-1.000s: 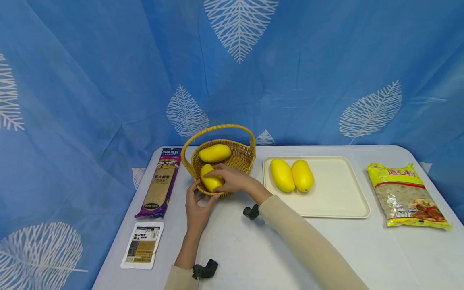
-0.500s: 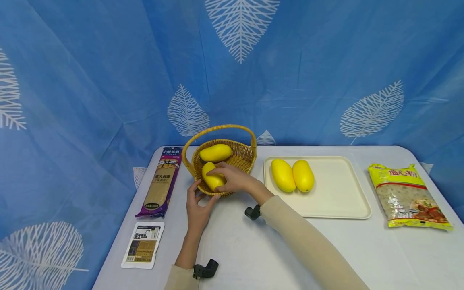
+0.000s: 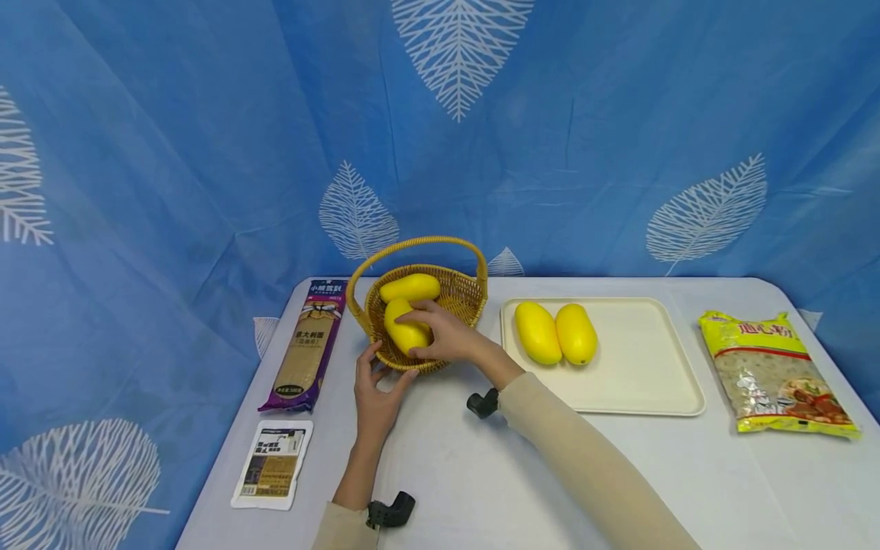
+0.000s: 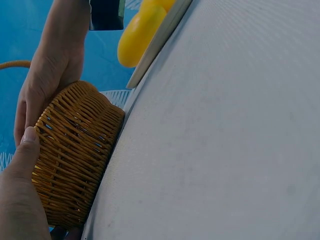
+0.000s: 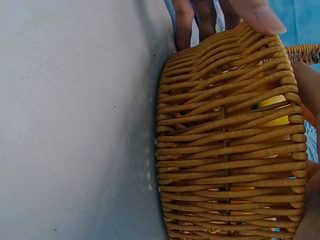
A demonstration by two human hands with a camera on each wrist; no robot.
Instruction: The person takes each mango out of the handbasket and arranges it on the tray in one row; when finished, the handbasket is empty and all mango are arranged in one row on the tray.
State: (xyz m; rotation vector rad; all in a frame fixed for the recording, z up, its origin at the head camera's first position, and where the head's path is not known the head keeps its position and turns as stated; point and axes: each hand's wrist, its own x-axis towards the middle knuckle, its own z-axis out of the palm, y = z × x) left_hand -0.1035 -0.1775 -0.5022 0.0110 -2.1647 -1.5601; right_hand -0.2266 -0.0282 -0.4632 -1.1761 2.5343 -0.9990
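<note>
Nearest the camera, a white pouch (image 3: 271, 464) lies to the near left of a wicker basket (image 3: 459, 294), whose near-left side a person's left hand (image 3: 376, 396) grasps with the thumb at the rim. Right of the basket, a yellow-ended bag (image 3: 777, 374) lies beyond a cream tray (image 3: 642, 359) bearing two yellow fruits (image 3: 538, 333), and a purple packet (image 3: 305, 347) lies to its left. Inside the basket, the right hand (image 3: 445, 334) grips a yellow fruit (image 3: 404, 328) just in front of another yellow fruit (image 3: 410, 287), with a blue leaf-print curtain (image 3: 571, 137) behind the basket.
</note>
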